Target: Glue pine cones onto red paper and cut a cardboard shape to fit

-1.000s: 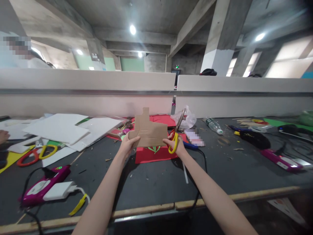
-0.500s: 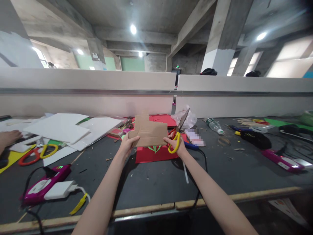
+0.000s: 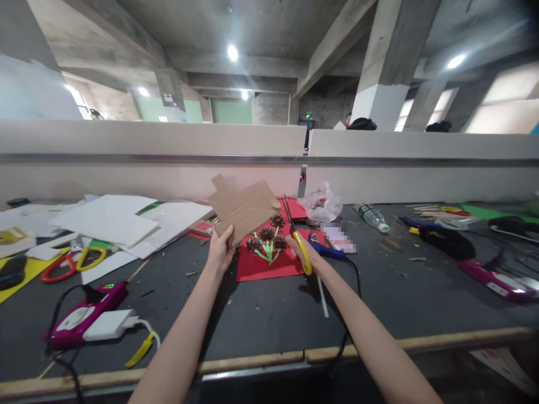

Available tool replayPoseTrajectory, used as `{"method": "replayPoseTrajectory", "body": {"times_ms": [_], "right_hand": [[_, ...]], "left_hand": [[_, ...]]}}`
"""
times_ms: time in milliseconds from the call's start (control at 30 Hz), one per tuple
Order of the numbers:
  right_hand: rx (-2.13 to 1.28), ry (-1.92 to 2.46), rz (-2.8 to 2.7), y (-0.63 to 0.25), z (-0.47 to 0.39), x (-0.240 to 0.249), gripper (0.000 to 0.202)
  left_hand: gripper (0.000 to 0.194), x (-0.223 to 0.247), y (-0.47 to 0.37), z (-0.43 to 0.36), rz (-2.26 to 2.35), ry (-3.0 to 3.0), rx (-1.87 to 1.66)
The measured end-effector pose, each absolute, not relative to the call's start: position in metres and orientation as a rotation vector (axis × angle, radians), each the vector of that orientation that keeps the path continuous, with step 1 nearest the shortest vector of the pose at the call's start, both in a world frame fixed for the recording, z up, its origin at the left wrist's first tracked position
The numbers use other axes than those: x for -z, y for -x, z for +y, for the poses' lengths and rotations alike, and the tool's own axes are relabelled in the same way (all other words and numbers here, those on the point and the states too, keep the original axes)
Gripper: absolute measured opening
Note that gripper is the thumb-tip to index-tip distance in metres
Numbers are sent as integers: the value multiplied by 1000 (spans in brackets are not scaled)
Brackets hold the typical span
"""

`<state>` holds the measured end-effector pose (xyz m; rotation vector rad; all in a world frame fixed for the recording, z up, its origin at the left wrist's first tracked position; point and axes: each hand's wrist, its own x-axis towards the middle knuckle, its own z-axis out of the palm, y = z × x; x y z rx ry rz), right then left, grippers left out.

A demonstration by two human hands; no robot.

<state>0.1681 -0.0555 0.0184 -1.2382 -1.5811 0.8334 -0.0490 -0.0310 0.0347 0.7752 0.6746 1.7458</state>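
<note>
A person holds cardboard [image 3: 244, 210] and scissors [image 3: 305, 255] by a red sheet [image 3: 256, 270].
Head view: the left hand [image 3: 222, 251] pinches the cardboard near the sheet's far left corner; the right hand's [image 3: 315, 257] fingers grip the scissors near its right edge.

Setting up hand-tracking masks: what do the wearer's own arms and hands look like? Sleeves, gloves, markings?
Bare left hand and right hand, no gloves. Forearms bare to the frame's lower edge, tapering to the wrists; no sleeves in view. No watch, bracelet, cable or marking seen on them. Rings: can't tell, fingers partly hidden.
</note>
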Motion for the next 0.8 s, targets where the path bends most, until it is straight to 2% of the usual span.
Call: {"method": "replayPoseTrajectory", "body": {"times_ms": [233, 800], "right_hand": [[-647, 1257, -1916, -172, -62, -25, 40], [-676, 1258, -2012, -178, -60, -28, 44]], "left_hand": [[32, -35, 51, -30, 596, -739, -1772], [38, -34, 49, -33, 659, -850, -1693]]}}
